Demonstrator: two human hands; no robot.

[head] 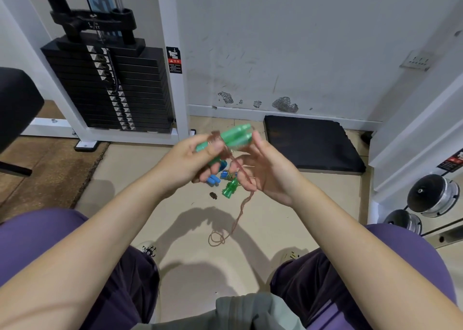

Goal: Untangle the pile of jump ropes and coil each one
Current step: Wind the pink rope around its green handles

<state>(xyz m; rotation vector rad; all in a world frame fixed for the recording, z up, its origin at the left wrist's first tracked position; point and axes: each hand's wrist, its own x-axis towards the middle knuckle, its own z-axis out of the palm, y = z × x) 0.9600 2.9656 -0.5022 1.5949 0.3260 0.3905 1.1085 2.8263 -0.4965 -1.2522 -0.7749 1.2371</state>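
My left hand point(193, 159) grasps green handles point(231, 138); right hand point(263, 169) fingers curled on brown rope point(238, 219) trailing to beige floor point(140, 179). Weight stack point(110, 86) behind.

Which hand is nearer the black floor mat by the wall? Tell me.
Right. The right hand is raised just left of the black floor mat, close to its near-left corner. The left hand, gripping the green handles, is farther left.
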